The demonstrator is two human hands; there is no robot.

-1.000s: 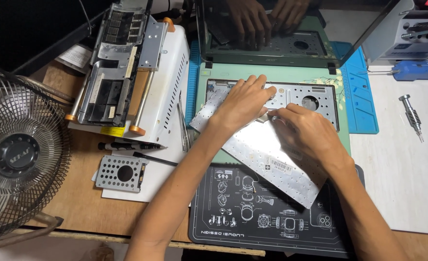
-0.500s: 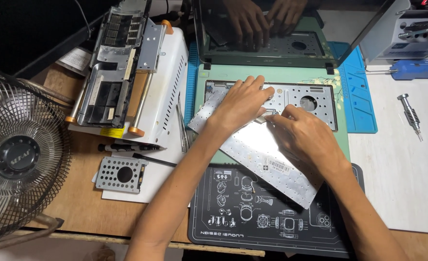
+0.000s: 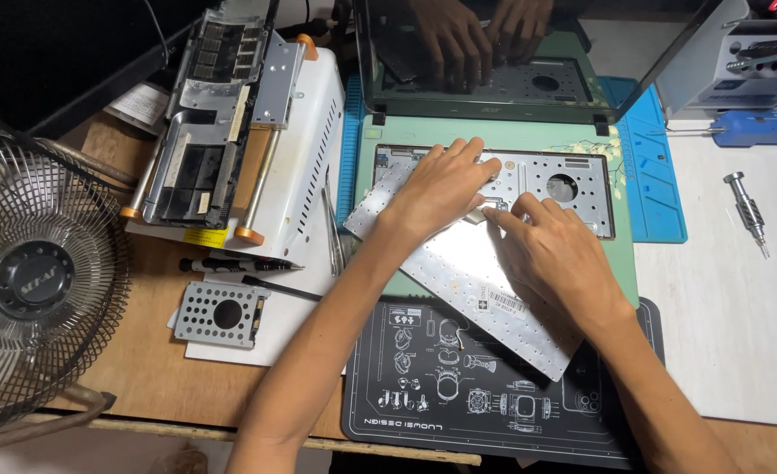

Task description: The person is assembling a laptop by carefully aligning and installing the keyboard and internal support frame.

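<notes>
A green laptop lies open in front of me, its bare metal keyboard tray exposed. The keyboard is flipped over, silver back up, and lies slanted across the laptop's front edge. My left hand rests on the keyboard's upper end and holds it down, fingertips reaching onto the tray. My right hand lies on the keyboard's back. Its thumb and forefinger pinch a small tan ribbon cable between keyboard and tray. The dark screen mirrors both hands.
A black repair mat lies under the keyboard's lower end. At left stand a wire-guard fan and a white machine carrying a metal chassis. A perforated drive bracket, tweezers, a blue mat and a screwdriver bit lie around.
My right hand's fingertips have crept slightly left and down onto the ribbon cable. The left hand and the keyboard have hardly moved.
</notes>
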